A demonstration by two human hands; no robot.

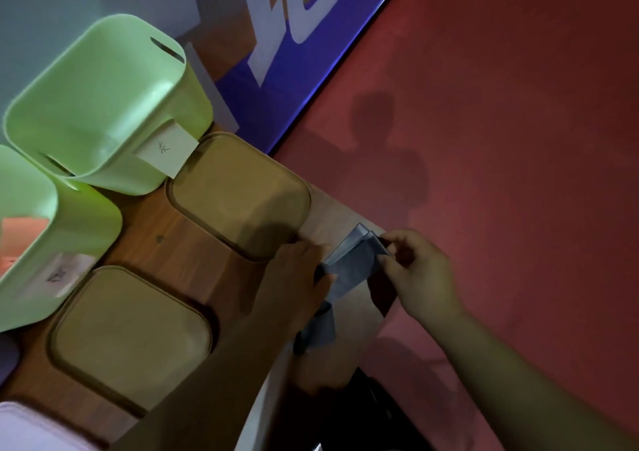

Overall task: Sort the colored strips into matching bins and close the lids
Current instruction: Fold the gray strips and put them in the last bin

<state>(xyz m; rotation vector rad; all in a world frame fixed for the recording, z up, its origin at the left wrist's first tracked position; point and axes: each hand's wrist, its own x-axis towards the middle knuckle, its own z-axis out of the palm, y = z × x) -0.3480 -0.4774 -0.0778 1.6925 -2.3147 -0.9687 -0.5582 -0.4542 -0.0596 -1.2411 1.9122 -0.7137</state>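
While left grip (pixel 304 272) and right grip (pixel 420 274) hold blue strip (pixel 352 264), table corner (pixel 340 217) beneath.

The far lid (pixel 238 194) and the near lid (pixel 131 340) are seen to be tan plastic, smooth and matt. Left of the far lid, two green bins (pixel 103 104) are shown in smooth plastic with a soft sheen, and a matt white paper label (pixel 166 149) is stuck to one. Under the far lid, a table (pixel 173 236) with a smooth wood-grain finish is seen. Right of it, the blue-grey strips (pixel 352 264) look thin and faintly shiny; cloth or paper cannot be told. The red floor (pixel 501 139) beyond is matt.
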